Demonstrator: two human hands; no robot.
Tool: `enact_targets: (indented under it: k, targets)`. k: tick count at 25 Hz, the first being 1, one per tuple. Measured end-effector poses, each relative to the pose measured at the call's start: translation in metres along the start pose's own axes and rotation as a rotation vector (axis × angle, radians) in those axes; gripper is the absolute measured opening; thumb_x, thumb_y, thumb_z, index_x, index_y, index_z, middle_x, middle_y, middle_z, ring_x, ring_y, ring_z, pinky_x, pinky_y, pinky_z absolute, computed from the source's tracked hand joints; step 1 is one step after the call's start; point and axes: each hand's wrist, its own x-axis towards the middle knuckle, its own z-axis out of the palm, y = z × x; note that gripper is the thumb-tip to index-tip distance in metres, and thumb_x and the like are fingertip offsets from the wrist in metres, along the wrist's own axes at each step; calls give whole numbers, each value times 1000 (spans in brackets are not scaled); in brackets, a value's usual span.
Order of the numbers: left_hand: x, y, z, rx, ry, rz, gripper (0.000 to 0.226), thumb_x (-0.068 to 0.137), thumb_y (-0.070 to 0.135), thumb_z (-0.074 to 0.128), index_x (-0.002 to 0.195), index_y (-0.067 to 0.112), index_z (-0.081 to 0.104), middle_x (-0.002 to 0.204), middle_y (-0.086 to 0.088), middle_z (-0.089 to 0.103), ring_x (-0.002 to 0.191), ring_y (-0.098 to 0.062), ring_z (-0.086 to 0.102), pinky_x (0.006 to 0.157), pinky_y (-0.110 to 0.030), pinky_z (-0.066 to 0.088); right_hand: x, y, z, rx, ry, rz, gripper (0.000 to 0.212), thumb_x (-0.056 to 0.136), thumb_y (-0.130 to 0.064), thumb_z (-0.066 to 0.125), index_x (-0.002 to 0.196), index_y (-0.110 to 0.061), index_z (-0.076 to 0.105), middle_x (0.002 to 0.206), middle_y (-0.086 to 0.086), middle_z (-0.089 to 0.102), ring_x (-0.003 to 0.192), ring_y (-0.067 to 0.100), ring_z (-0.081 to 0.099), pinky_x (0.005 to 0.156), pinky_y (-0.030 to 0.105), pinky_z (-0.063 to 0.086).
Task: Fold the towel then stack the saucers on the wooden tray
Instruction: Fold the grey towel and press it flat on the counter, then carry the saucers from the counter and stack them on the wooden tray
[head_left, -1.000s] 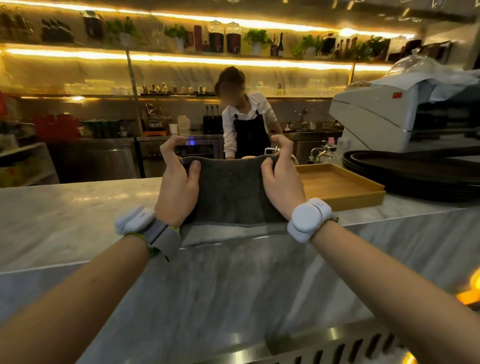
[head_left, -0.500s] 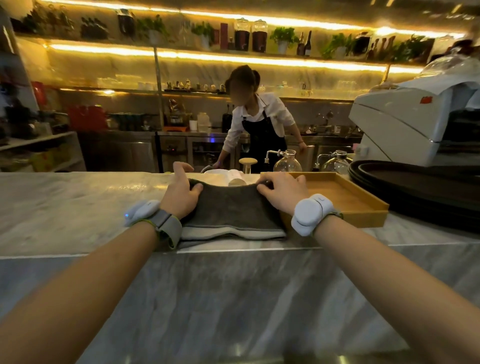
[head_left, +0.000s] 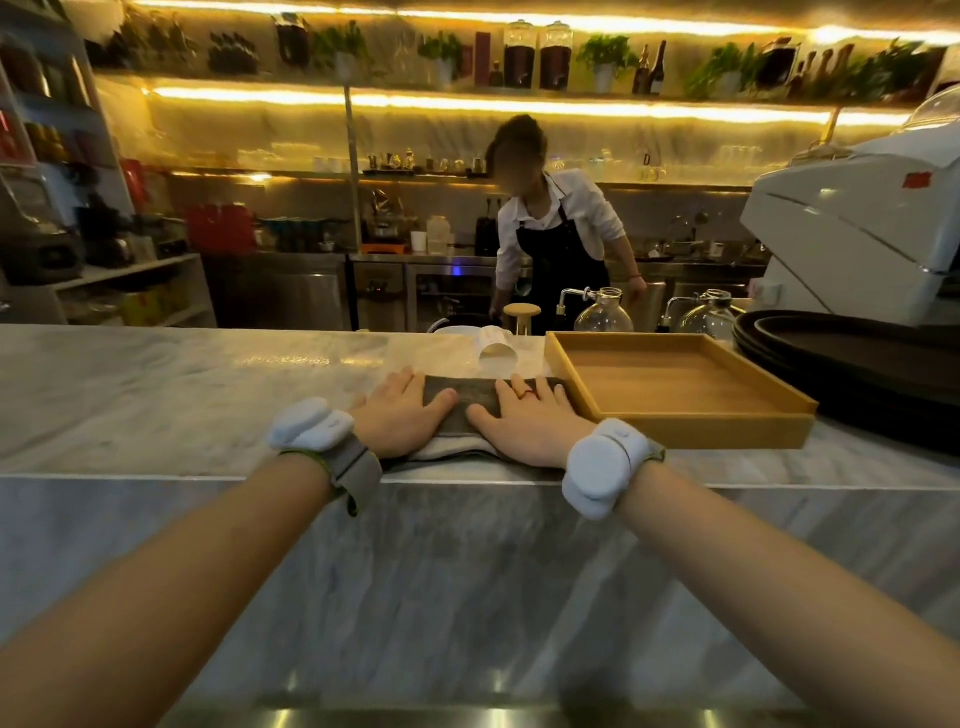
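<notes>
A dark grey towel (head_left: 475, 396) lies folded on the marble counter (head_left: 182, 395), near its front edge. My left hand (head_left: 402, 415) rests flat on the towel's left part, fingers spread. Flat on its right part lies my right hand (head_left: 530, 421), a red ring on one finger. Just to the right stands an empty wooden tray (head_left: 675, 384), its left wall touching the towel's end. Behind the towel a stack of white saucers (head_left: 496, 349) sits on the counter, partly hidden.
A person in a white shirt and black apron (head_left: 553, 234) works behind the counter. Two glass siphon flasks (head_left: 602, 314) and a small wooden stand (head_left: 522, 314) rise beyond the far edge. Dark round trays (head_left: 852, 358) and a white machine (head_left: 852, 234) fill the right side.
The towel was held up by its top corners, then brought down and folded over. Both hands have let go and now press flat on it.
</notes>
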Motion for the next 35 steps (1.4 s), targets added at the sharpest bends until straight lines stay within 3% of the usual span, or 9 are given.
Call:
enact_targets:
  k: [3, 6, 9, 13, 18, 24, 28, 32, 35]
  targets:
    - [2, 2, -12, -66, -95, -10, 71, 94, 55, 29, 150, 13, 15, 160, -5, 12, 145, -23, 17, 117, -37, 12, 5, 4, 0, -9, -7, 17, 73, 92, -57, 23, 149, -14, 13, 158, 9, 11, 144, 33, 5, 116, 47, 2]
    - [-7, -9, -35, -281, -38, 29, 52, 95, 44, 39, 137, 13, 46, 145, -8, 44, 130, -25, 41, 106, -31, 28, 9, 0, -8, 124, 27, -46, 69, 91, -53, 37, 148, -18, 18, 154, 11, 24, 140, 32, 21, 114, 47, 16]
    - [-23, -32, -47, -690, 37, 25, 33, 94, 37, 47, 118, 20, 62, 130, -4, 58, 119, -20, 50, 103, -33, 35, 8, -23, -10, 365, 159, -257, 59, 92, -43, 47, 144, -29, 25, 148, 6, 36, 132, 24, 37, 102, 32, 31]
    - [-51, -78, -55, -1076, 54, -72, 31, 93, 35, 51, 116, 18, 63, 121, -1, 64, 114, -20, 58, 99, -36, 46, 12, -91, 1, 492, 66, -518, 44, 93, -40, 46, 136, -37, 36, 138, -3, 45, 108, 7, 49, 87, 15, 32]
    - [-73, -168, -86, -1146, 150, -160, 23, 96, 31, 47, 105, 20, 64, 110, -1, 67, 97, -16, 65, 75, -24, 55, 35, -185, 25, 529, 82, -581, 42, 94, -37, 46, 135, -37, 37, 140, -4, 47, 122, 13, 44, 91, 21, 31]
    - [-96, -309, -141, -1130, 224, -248, 33, 95, 39, 44, 104, 14, 64, 110, -7, 67, 104, -24, 63, 87, -34, 53, 72, -331, 41, 579, 104, -618, 42, 93, -36, 46, 134, -43, 37, 130, -3, 51, 94, 9, 50, 81, 21, 37]
    - [-103, -392, -166, -1165, 230, -305, 37, 94, 37, 47, 111, 9, 66, 109, -10, 69, 102, -25, 65, 83, -36, 54, 94, -400, 50, 584, 92, -621, 43, 92, -36, 46, 133, -43, 38, 125, -3, 52, 93, 11, 52, 81, 24, 40]
    - [-105, -473, -187, -1135, 276, -380, 29, 91, 36, 51, 95, 14, 69, 91, -7, 70, 70, -18, 65, 54, -26, 51, 124, -466, 61, 586, 81, -611, 42, 91, -34, 49, 133, -38, 42, 129, 0, 52, 98, 14, 55, 85, 28, 44]
    - [-94, -529, -199, -1029, 466, -458, 24, 87, 35, 57, 91, 15, 69, 86, -7, 62, 46, -14, 52, 40, -21, 37, 153, -513, 71, 584, 71, -530, 45, 90, -33, 52, 134, -26, 44, 138, 6, 45, 113, 21, 49, 86, 28, 40]
